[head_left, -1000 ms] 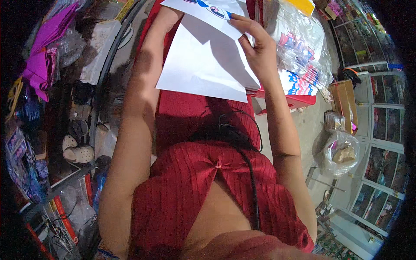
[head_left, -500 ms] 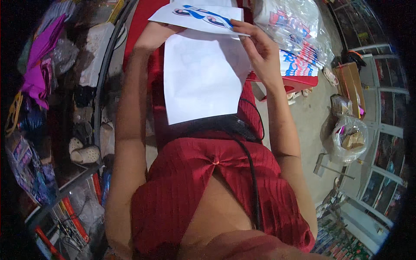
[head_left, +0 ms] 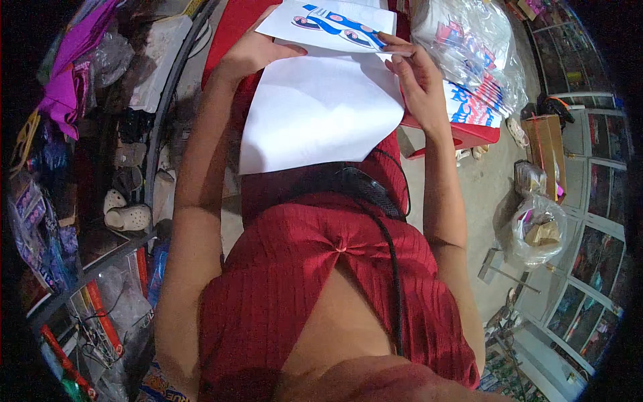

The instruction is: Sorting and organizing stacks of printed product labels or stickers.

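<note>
A white sheet with a blue and red printed picture (head_left: 335,27) is held over the red surface in front of me. Below it hangs a larger blank white sheet (head_left: 315,120), its lower edge curving over my lap; I cannot tell whether the two are one piece folded. At the left edge, my left hand (head_left: 258,53) has its thumb lying between the printed part and the blank part, other fingers partly hidden. On the opposite side, my right hand (head_left: 420,84) pinches the printed sheet's right corner between thumb and fingers.
Clear plastic packaging (head_left: 462,33) and sheets with blue and red print (head_left: 472,104) lie on a red stool (head_left: 475,135) to the right. A cardboard box (head_left: 546,151) and a filled clear bag (head_left: 539,231) stand on the floor. Shelving with beige clogs (head_left: 127,216) runs along the left.
Both hands and the printed sheet appear a little further right in view. The blank sheet's lower edge has swung up and left, and more of my left hand shows.
</note>
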A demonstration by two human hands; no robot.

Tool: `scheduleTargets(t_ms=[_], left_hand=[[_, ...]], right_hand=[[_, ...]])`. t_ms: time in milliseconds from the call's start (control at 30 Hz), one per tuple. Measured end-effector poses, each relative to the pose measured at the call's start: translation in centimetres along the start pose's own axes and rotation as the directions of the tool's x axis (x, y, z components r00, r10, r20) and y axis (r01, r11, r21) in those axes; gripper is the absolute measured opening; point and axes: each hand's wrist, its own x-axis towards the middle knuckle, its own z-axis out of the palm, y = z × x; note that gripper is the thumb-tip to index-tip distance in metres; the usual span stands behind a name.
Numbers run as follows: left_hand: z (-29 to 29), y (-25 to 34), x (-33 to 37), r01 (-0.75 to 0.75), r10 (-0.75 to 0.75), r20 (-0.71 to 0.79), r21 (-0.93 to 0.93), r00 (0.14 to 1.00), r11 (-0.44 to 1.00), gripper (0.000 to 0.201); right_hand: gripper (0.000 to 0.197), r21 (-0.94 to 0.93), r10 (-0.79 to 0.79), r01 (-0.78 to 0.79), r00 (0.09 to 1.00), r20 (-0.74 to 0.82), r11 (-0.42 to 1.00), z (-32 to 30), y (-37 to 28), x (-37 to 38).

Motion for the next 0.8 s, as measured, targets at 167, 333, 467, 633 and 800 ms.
scheduleTargets(t_ms=[167,333,467,633,800], left_hand=[[-0.7,-1.2,-1.3,0.055,-0.034,-0.126,0.165,0.991,0.985,0.066],[0.2,-1.5,-1.1,0.174,-0.146,-0.150,0.191,0.978,0.966,0.084],[0.5,0.1,-1.5,0.143,-0.049,-0.224,0.425,0.973,0.894,0.076],[-0.5,1.0,-2.3,-0.003,0.385,-0.111,0.959,0.916,0.284,0.049],[-2.0,-0.4,-2.4,0.182,-0.179,-0.215,-0.009,0.960,0.983,0.041]], right_hand=[[0.020,0.200,0.105,-0.118,0.992,0.074,0.973,-0.2,-0.4,0.7],[0.019,0.138,0.096,-0.104,0.993,0.067,0.985,0.2,0.8,0.4],[0.023,-0.070,0.021,-0.015,0.996,0.091,0.997,0.3,1.9,-0.2],[0.022,-0.264,0.008,0.018,0.995,0.095,0.964,0.3,2.0,-0.8],[0.023,-0.306,0.037,-0.005,0.995,0.098,0.952,0.5,2.1,-0.7]])
